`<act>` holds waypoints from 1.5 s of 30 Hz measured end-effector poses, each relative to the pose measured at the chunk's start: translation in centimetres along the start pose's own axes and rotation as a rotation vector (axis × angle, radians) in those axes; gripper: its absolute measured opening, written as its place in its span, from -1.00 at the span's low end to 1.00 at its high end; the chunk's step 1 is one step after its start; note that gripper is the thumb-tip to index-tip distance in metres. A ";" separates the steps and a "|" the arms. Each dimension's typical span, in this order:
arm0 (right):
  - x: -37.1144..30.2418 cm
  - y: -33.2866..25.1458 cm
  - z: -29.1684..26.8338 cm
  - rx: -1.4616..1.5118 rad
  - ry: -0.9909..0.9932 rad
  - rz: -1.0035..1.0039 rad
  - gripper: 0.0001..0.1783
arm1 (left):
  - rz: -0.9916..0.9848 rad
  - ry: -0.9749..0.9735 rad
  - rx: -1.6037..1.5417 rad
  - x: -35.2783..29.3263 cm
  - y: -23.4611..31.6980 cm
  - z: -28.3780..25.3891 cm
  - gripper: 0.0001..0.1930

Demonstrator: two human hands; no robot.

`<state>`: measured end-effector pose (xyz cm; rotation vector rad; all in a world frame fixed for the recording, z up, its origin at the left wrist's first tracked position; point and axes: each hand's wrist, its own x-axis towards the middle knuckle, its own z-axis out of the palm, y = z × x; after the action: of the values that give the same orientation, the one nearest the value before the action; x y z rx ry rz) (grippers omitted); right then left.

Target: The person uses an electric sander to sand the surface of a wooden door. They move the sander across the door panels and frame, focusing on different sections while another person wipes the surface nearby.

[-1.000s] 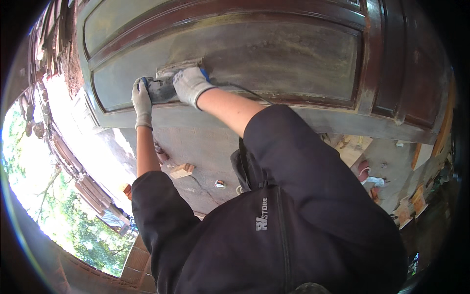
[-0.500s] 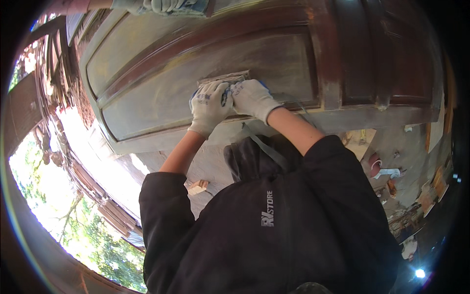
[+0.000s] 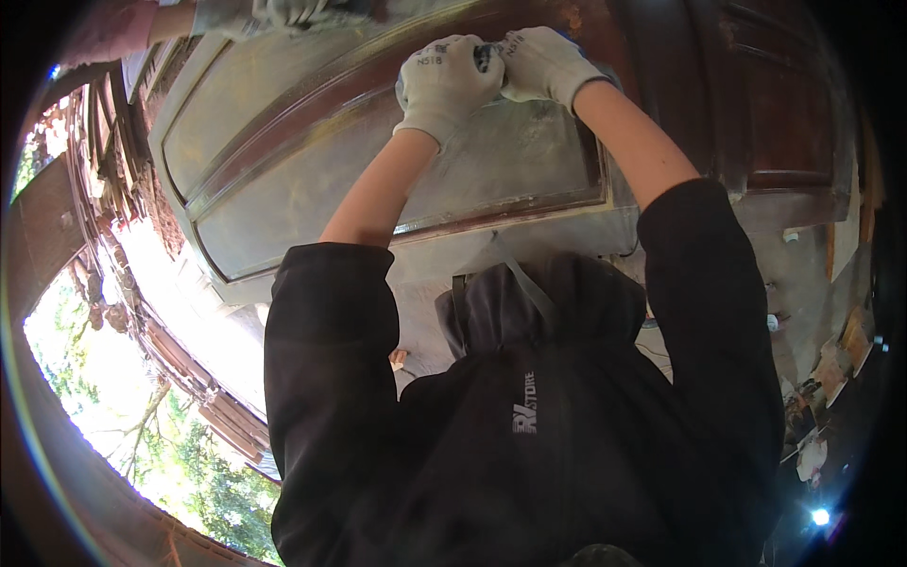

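Both of my hands wear white knit gloves and lie close together on a large panelled wooden door [image 3: 321,180]. My left hand [image 3: 444,83] is closed, fingers curled forward over the far side of its grip. Beside it, almost touching, my right hand [image 3: 546,64] is closed too. The flat sanding block they grip is now hidden behind the gloves; the earlier view shows its edge. Under them the door's arched panel is dull, greyish and scuffed, while a dark reddish moulding strip [image 3: 312,90] runs along it.
Another person's gloved hand [image 3: 295,11] works on the door's far left edge. Stacked wooden strips [image 3: 104,142] stand at the left, beside bright foliage. Scraps of board [image 3: 836,364] lie at the right. A dark brown panel [image 3: 789,123] forms the door's right part.
Both my hands have moved together away from me and slightly right, up the door panel onto the moulding. The sanding block has gone out of sight behind the gloves.
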<state>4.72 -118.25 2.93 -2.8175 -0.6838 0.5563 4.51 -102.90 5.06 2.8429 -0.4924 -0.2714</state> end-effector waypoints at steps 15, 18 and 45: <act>12.9 -27.1 7.2 0.095 0.224 -0.091 -0.76 | -0.307 0.047 0.055 -13.9 -24.0 -4.7 -0.65; 12.2 -27.2 7.1 0.132 0.163 -0.188 -0.76 | -0.336 0.026 0.041 -15.3 -23.9 -4.5 -0.66; -3.4 0.7 0.7 -0.131 0.064 0.214 -0.69 | 0.141 -0.034 -0.094 0.5 2.5 0.2 -0.53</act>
<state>1.92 -120.41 3.15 -3.0390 -0.4234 0.4671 4.21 -105.37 5.45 2.7014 -0.6662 -0.3076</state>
